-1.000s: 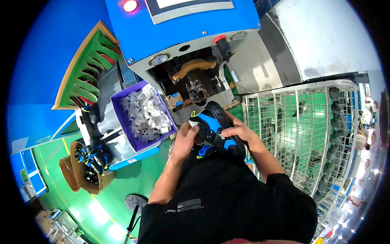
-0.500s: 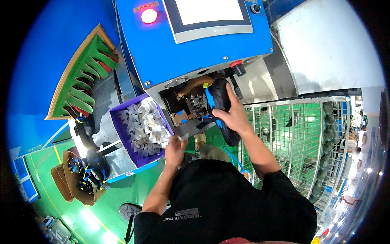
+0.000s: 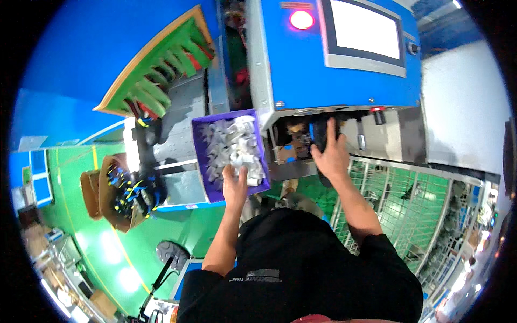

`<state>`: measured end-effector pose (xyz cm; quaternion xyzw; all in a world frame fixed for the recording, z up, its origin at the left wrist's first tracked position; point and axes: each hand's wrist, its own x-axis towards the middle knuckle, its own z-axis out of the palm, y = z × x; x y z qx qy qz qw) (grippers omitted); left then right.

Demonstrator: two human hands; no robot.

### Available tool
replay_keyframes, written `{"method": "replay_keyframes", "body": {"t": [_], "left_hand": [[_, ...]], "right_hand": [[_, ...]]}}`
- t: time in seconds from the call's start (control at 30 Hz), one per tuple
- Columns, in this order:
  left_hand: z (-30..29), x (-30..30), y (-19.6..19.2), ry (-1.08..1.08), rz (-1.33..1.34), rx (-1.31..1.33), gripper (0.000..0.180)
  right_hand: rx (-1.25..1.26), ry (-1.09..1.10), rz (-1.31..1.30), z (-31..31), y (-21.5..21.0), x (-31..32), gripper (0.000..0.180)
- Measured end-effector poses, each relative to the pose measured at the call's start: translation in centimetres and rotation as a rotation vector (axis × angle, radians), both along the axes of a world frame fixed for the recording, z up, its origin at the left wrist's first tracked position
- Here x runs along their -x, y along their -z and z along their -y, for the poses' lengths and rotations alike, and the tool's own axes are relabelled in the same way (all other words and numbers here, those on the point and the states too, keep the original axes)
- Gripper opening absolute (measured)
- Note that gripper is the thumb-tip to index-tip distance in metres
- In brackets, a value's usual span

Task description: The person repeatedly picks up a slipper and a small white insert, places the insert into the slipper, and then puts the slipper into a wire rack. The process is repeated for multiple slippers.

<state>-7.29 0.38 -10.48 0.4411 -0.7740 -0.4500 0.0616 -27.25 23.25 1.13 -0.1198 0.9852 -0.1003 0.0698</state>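
Head view, left fingers [image 3: 228, 172] parted inside bin's [image 3: 259, 188] edge, right fingers [image 3: 330, 134] clasping shoe [image 3: 320, 133]

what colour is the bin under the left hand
The bin is purple, seen best in the head view.

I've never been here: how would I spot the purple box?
Find the big blue machine with the glowing red light. Beside its lower left corner sits an open purple box, the person's left hand over its near side. Its purple walls and heap of curled white pieces set it apart from the brown cardboard box farther left.
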Motion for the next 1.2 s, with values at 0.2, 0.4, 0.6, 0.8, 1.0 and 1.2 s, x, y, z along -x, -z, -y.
{"method": "replay_keyframes", "body": {"t": [0.2,0.4,0.6,0.8,1.0,1.2], "left_hand": [[0.0,-0.5,-4.4,0.194,0.094,-0.182,0.037],[-5.3,3.1,-4.3,0.512,-0.008,-0.443,0.037],[-10.2,4.3,-4.4,0.568,-0.009,-1.572,0.061],[-10.8,2.2,-4.6,0.524,0.216,-1.609,0.072],[-11.4,0.5,-2.6,0.648,0.311,-1.497,0.053],[-7.5,1.0,-2.5,0.499,0.150,-1.412,0.065]], "right_hand": [[0.049,-0.061,-0.236,-0.5,2.0,-1.3,0.103],[0.160,0.048,-0.362,-0.9,1.6,-4.5,0.091],[0.183,-0.134,-0.346,-6.8,-1.5,-14.6,0.082],[0.352,-0.209,0.368,-10.2,-7.3,-18.0,0.096],[1.328,0.443,0.657,-6.6,5.9,-10.9,0.104],[1.483,0.300,0.535,-12.2,-2.2,-11.5,0.081]]}}
